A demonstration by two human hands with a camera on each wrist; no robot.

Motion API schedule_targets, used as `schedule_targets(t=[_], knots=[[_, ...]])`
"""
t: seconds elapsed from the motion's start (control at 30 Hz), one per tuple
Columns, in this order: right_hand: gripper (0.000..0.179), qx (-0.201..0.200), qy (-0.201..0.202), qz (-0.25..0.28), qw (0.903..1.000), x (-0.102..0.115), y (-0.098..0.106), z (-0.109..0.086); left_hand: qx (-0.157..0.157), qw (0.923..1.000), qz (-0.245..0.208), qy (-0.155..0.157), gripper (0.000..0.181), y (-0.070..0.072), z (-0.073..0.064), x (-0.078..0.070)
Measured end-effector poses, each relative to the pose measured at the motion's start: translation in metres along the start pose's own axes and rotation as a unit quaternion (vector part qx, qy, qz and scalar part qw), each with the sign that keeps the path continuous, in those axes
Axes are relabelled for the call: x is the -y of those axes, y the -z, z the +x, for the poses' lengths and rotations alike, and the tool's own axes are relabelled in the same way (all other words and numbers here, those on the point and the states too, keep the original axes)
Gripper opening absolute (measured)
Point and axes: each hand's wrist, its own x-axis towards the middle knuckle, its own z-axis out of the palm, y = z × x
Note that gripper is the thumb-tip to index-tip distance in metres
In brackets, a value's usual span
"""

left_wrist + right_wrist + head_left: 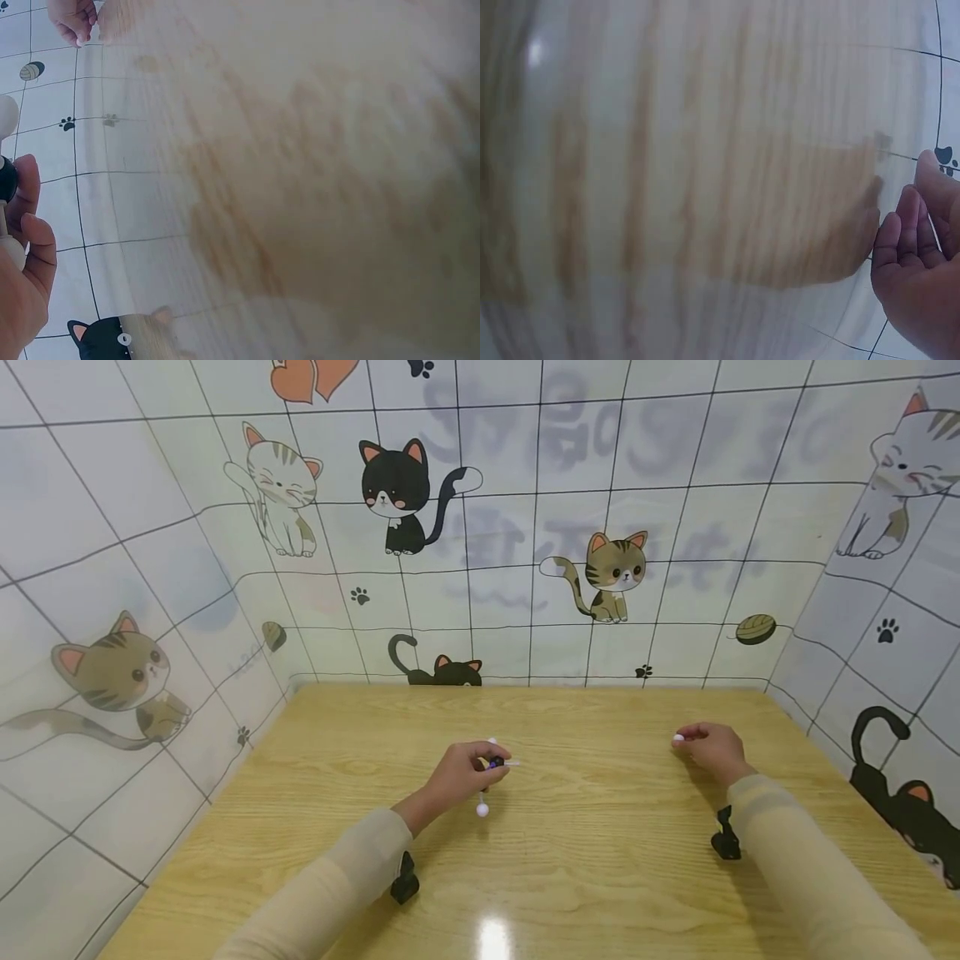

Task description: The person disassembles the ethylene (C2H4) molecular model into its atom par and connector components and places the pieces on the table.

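My left hand [459,774] pinches a small ball-and-stick model, like a molecule model, above the left middle of the table. Its centre is a black ball [497,762], with a bare white stick [513,763] pointing right. One white ball [482,810] hangs from a stick below, and another shows above the fingers. In the left wrist view, the black ball [7,180] and a white ball [7,116] appear at the left edge. Off to the right, my right hand [716,752] holds a loose white ball [678,738] between its fingertips; in the right wrist view, that ball is hidden.
Under both hands lies a wood-grain table [585,877] with a glossy surface. A cat-patterned, grid-lined wall covering [510,593] stands at the back and both sides. Black wrist mounts [405,881] hang below each sleeve.
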Motion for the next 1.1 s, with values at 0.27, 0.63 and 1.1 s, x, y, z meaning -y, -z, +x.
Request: schedule_targets(t=[0.27,0.63,1.1], knots=[[0.038,-0.005,0.022,-0.011,0.9997,0.004,-0.002,-0.003,0.001,0.9999,0.003,0.011,0.016,-0.006,0.009,0.038],[0.036,-0.006,0.022,-0.030,0.9993,-0.008,-0.008,0.006,0.002,0.9999,0.009,0.006,0.014,-0.007,0.009,0.041],[0.040,-0.001,0.004,-0.010,0.9999,-0.007,-0.007,0.005,0.004,0.9999,0.009,0.005,0.014,-0.007,0.008,0.037]])
